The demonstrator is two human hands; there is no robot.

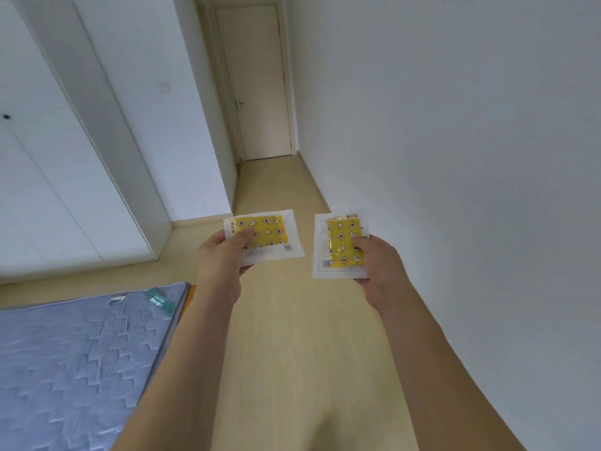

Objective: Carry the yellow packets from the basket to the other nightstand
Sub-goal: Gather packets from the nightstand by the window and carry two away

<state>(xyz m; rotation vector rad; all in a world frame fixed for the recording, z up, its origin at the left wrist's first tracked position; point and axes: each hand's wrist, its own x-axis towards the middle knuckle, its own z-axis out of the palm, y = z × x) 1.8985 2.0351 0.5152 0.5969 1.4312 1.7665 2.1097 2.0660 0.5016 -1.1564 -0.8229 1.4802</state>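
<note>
Both forearms reach forward from the bottom of the view, over a pale wood floor (292, 336) that runs between a bare grey-blue mattress (81, 359) on the person's left and a plain white wall (471, 157) on the right.

At the end of each arm, the hands each grasp one packet. The left hand (221, 258) pinches the left yellow packet (265, 234) at its near-left corner, thumb on top of the printed yellow panel and fingers curled beneath. That packet lies with its long axis across the view, tilted slightly. The right hand (377, 265) holds the right yellow packet (341, 245) by its right edge, thumb on the yellow face. This one stands with its long axis pointing away from the person. The two packets sit level with each other, near but apart, neither hand ahead of the other.

Beyond them the floor narrows into a passage ending at a closed cream door (257, 83), with white wardrobe fronts (65, 157) to the left.

Neither the basket nor a nightstand is in view, so the carry looks to be mid-way, and which direction the goal lies in cannot be told.
</note>
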